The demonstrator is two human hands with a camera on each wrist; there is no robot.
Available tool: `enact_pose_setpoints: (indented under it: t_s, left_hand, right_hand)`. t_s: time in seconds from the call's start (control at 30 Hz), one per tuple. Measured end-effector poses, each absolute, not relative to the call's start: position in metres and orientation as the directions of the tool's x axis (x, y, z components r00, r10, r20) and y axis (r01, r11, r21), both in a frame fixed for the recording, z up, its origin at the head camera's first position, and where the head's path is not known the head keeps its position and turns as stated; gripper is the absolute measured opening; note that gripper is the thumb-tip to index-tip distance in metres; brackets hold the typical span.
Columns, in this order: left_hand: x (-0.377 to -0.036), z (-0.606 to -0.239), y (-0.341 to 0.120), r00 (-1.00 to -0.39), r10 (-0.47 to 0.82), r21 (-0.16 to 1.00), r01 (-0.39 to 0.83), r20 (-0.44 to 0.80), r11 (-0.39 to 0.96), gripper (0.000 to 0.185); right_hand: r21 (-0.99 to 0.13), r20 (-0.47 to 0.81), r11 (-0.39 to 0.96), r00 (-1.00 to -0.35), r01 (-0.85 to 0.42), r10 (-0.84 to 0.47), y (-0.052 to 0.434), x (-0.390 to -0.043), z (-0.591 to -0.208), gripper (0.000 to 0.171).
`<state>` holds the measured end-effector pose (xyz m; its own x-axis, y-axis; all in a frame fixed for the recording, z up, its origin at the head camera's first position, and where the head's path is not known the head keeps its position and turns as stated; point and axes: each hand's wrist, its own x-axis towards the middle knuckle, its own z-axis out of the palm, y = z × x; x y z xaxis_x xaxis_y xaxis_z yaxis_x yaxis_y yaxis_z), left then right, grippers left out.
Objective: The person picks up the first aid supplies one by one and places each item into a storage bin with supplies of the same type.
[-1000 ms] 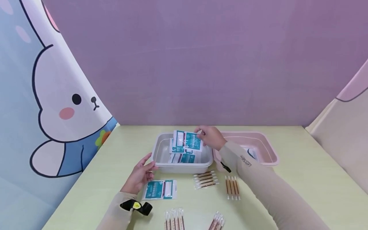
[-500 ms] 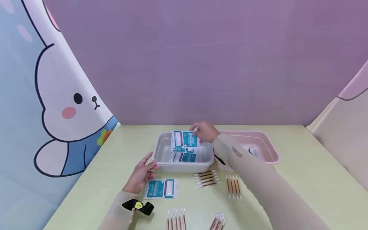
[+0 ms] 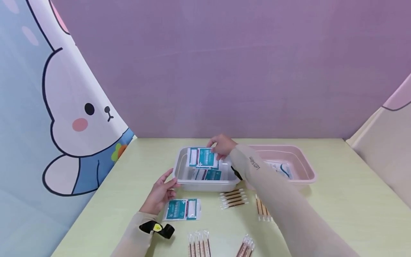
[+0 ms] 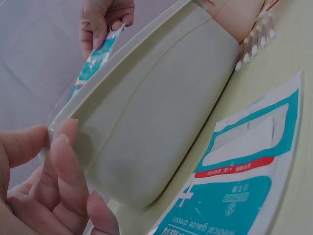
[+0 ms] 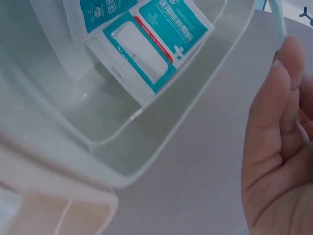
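In the head view my right hand (image 3: pixel 223 145) pinches the upper right corner of a medical gauze dressing packet (image 3: pixel 201 157) with teal and white print, held over the grey-white plastic basin (image 3: pixel 205 185). In the right wrist view other gauze packets (image 5: pixel 151 46) lie inside that basin; the edge of the held packet (image 5: pixel 279 19) shows at the fingertips. My left hand (image 3: pixel 159 194) pinches the basin's near left corner, thumb and forefinger at its rim (image 4: pixel 73 105). Flat on the table, just right of the left wrist, is another gauze packet (image 3: pixel 181 209).
A pink basin (image 3: pixel 303 166) stands right of the grey one, holding a white packet (image 3: pixel 282 170) with a dark curved mark. Bagged cotton swab bundles (image 3: pixel 233 198) (image 3: pixel 199 244) (image 3: pixel 245 246) lie on the pale table (image 3: pixel 340 200); my right forearm partly covers another swab bundle (image 3: pixel 263 210).
My right hand has moved left with the gauze packet, carrying it further over the left part of the grey basin. My left hand stays at the rim. The head view has shifted slightly.
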<state>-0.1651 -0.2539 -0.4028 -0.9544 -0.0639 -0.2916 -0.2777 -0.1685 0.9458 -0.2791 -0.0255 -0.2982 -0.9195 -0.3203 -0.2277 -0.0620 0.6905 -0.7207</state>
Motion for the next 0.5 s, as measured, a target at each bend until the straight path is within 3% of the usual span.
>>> enact_pose_setpoints:
  t_s: [0.5]
  left_hand:
    - [-0.162, -0.4, -0.2508, -0.951, -0.076, 0.945, -0.283, -0.299, -0.166, 0.056]
  right_hand:
    - [-0.645, -0.304, 0.763, -0.901, -0.046, -0.311, -0.0338, -0.2786, -0.3088, 0.017]
